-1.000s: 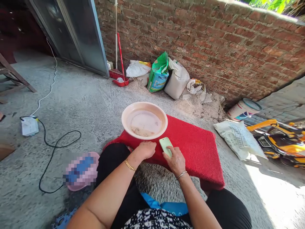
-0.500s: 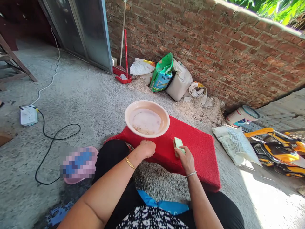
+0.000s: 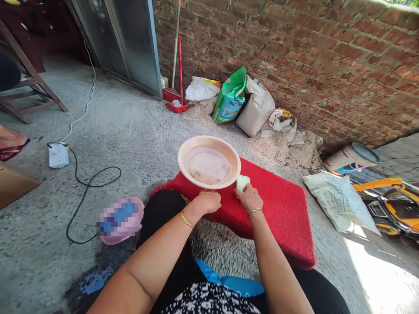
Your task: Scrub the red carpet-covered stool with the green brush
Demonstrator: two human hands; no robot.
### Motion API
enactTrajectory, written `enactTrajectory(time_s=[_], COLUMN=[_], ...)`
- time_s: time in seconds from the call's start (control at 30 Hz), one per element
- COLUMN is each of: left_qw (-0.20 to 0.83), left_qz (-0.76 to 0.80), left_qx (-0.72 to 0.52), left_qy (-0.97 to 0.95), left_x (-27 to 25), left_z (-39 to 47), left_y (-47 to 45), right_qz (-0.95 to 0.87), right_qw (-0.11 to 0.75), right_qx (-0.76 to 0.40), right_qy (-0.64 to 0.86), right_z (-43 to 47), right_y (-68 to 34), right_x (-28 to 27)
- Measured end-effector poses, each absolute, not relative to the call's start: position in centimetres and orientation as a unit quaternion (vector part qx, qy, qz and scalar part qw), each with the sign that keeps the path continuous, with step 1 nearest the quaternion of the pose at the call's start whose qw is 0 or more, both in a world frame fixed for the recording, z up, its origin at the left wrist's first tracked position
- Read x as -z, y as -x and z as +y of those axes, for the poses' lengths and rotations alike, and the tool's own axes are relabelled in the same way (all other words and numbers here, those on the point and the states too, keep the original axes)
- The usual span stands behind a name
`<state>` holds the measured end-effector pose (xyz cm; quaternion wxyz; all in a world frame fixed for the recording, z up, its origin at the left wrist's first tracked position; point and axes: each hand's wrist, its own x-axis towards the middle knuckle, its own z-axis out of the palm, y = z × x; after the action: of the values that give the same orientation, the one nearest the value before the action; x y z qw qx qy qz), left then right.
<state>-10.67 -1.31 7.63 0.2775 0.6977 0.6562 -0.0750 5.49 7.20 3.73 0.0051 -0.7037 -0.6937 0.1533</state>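
A pale green scrubbing brush (image 3: 242,181) is in my right hand (image 3: 250,198), close to the right side of a cream basin (image 3: 181,163). Under it lies a red plush cover (image 3: 278,192) spread over a low, bench-like surface. The basin stands on the far left part of this cover, with shallow cloudy water and some sediment inside. My left hand (image 3: 209,203) is closed at the cover's near edge, just in front of the basin, with its fingertips hidden; it appears to grip the fabric. The brush's bristles are hidden against the cover.
At left on the floor are a pink basin (image 3: 142,211), blurred over its contents, a power strip (image 3: 59,155) with a looping black cord, and a cardboard box (image 3: 15,185). Sacks (image 3: 257,109) line the brick wall. A white bag (image 3: 340,203) and a yellow toy vehicle (image 3: 393,196) lie right.
My right hand has moved the brush forward and left, nearer the basin. My left hand stays closed at the cover's edge. The view has turned left, and a person's foot now shows there.
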Motion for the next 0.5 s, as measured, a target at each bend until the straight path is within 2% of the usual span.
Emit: enactTrajectory(time_s=[0.13,0.23,0.4,0.5], left_qw=[0.278,0.273,0.275,0.271], left_qz=[0.655,0.662,0.669,0.677], left_qx=[0.061,0.059,0.053,0.033], left_qy=[-0.7,-0.695,-0.689,-0.684], left_x=[-7.8,-7.8,-7.5,-7.0], left_z=[-1.6,-1.7,-1.6,-1.5], left_y=[11.4,12.1,12.8,12.9], right_qz=[-0.657,-0.645,-0.64,-0.64], right_qw=[-0.006,0.031,0.15,0.175], right_qx=[-0.137,-0.147,-0.273,-0.349], right_qy=[0.741,0.749,0.703,0.662], right_z=[7.5,7.0,4.8,3.9], right_y=[-10.0,-11.7,-8.1,-4.2], right_x=[-4.1,-4.1,-3.2,-2.4])
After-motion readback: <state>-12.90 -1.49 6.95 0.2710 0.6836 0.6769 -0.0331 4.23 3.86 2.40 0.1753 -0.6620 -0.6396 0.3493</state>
